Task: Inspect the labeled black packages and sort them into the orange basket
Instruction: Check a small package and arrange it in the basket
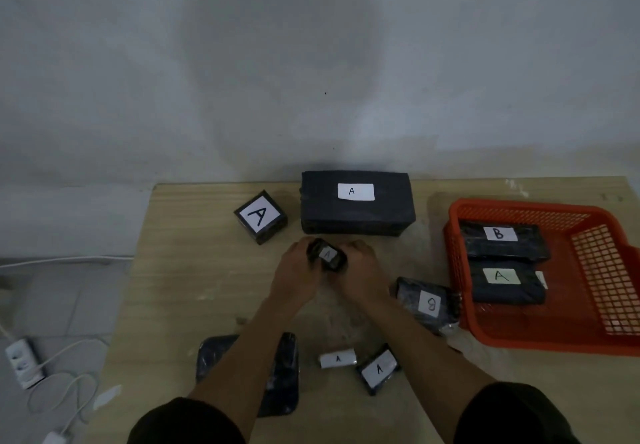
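Holding a small black package (327, 255) between both hands, I have it lifted just above the surface (194, 270), in front of the large black package (356, 206) marked A. My left hand (297, 265) curls round its left end and my right hand (358, 265) grips its right end, with the white label facing up; the letter on it is too blurred for me to read. The orange basket (588, 339) sits well to the right and already holds a package marked B (502, 241) and one marked A (504, 282). My worry is the wrap: it looks glossy and slick, so I judge the package could slip if one hand lets go before the other has a firm hold. Another B package (424, 305) lies touching or just beside the basket's near-left wall, right under the path across, and my right forearm could knock it or nudge the basket. Misreading the label in this dim light is the other risk.
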